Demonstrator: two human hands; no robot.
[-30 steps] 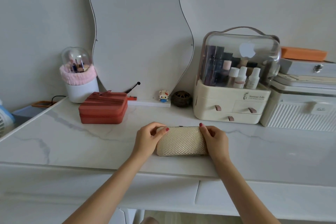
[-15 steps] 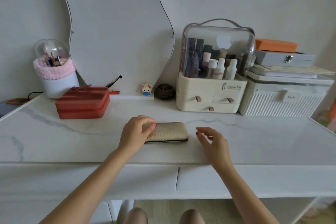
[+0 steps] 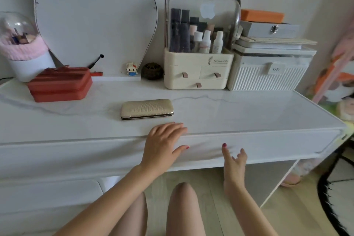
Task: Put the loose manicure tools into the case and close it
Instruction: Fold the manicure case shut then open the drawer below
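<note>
2 bare hands sit away from the flat, quilted, pale-gold manicure case (image 3: 147, 108), which lies shut on the white marble-look tabletop (image 3: 239, 109), near its front edge and well apart from the red zip box (image 3: 59, 84). The left hand (image 3: 162, 142) rests spread and relaxed over the table's front edge; the right hand (image 3: 232, 161) hangs below that edge, fingers loose, grasping nothing. No loose tools show anywhere, so the job looks finished, though whether the clasp truly caught cannot be told: the dark seam along the case's front is too thin to read. If it did not latch, a knock from the nearby left hand could slide the case off the edge and spill it. Its contents are hidden.
</note>
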